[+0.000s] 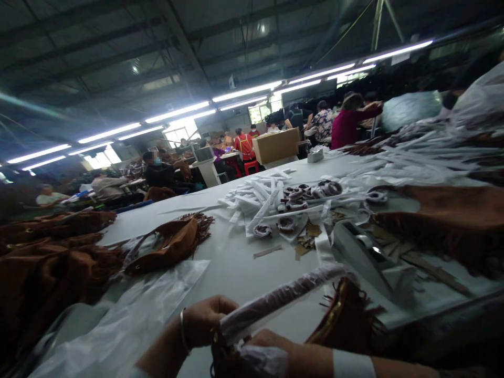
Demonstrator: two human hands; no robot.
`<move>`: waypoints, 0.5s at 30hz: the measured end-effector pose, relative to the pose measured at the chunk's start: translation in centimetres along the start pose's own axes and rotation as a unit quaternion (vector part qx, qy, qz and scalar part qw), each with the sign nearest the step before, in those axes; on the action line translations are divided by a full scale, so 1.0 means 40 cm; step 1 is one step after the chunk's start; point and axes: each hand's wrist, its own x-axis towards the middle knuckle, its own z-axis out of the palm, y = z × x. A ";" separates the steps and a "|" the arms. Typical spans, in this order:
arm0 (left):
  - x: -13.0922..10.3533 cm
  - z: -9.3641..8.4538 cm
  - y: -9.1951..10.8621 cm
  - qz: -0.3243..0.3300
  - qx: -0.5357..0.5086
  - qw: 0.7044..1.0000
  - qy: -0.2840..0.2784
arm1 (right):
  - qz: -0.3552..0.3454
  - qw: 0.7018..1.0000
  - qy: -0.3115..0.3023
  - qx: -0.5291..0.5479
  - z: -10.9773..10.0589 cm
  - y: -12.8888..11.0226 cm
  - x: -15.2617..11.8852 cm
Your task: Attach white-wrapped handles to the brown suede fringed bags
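My left hand (208, 317), with a bangle on its wrist, is closed at the near end of a strap wrapped in clear plastic (283, 291). The wrapped strap slants up to the right, toward a brown fringed bag (340, 317) with a gold-coloured zip. My right hand (271, 340) is curled just under the strap, beside a loose bit of clear plastic (263, 360). Its fingers are mostly hidden, so what it grips is unclear. A white band (352, 363) circles the right forearm.
A grey tape dispenser (360, 257) stands on the white table (224, 252) at right. White strips (262, 197) and wrapped coiled straps (301, 197) lie beyond. Brown bags (169, 241) lie left and right, with plastic sheeting (137, 320) at left. Several people work in the background.
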 end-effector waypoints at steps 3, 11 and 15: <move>0.004 0.015 0.025 -0.023 0.034 0.997 -0.064 | -0.026 0.992 0.102 -0.074 -0.009 -0.028 0.001; 0.032 0.025 0.032 -0.062 0.084 0.992 -0.067 | 0.161 0.948 -0.107 0.253 -0.071 -0.076 -0.030; 0.028 0.018 0.010 -0.012 0.059 0.998 0.012 | 0.201 0.933 -0.113 0.278 -0.096 -0.080 -0.011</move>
